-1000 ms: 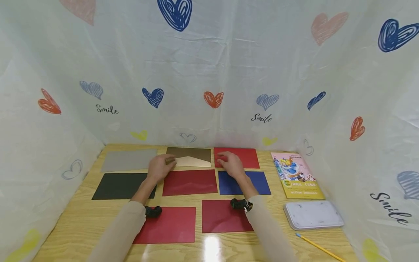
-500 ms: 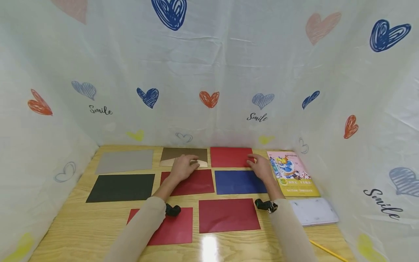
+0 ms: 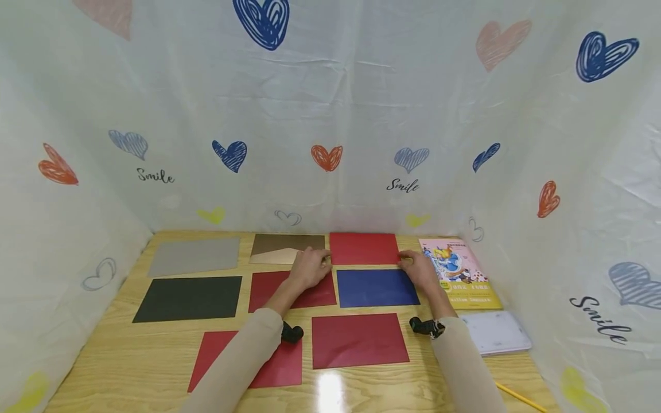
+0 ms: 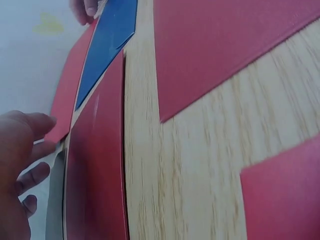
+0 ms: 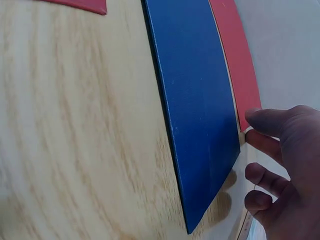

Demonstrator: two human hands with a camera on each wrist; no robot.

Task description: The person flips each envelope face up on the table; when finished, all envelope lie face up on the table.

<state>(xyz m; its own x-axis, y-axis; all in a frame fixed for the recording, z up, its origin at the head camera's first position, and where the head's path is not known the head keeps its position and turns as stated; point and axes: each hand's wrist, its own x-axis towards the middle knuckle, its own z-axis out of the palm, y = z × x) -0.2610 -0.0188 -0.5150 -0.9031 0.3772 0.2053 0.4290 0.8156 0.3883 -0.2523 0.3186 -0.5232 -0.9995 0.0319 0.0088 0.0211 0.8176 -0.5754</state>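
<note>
A bright red envelope [image 3: 364, 248] lies flat in the back row. My left hand [image 3: 310, 268] is at its left edge; in the left wrist view the thumb and forefinger [image 4: 42, 120] pinch its near corner. My right hand [image 3: 420, 271] is at the opposite edge, with thumb and forefinger [image 5: 265, 120] at the corner in the right wrist view. A blue envelope [image 3: 378, 288] lies in front of it. To the left are a brown envelope [image 3: 284, 241] with a pale gold flap and a dark red envelope [image 3: 263, 284], partly behind the left hand.
A grey envelope [image 3: 193, 256] and a black one [image 3: 187, 298] lie at left. Two more red envelopes [image 3: 360, 341] lie in front, one under the left sleeve. At right are a picture book [image 3: 457, 264], a white case [image 3: 496, 331] and a yellow pencil [image 3: 521, 397].
Both hands have moved right: the left from the brown envelope to the bright red one's left edge, the right from over the bright red one to its right edge. The view has shifted slightly.
</note>
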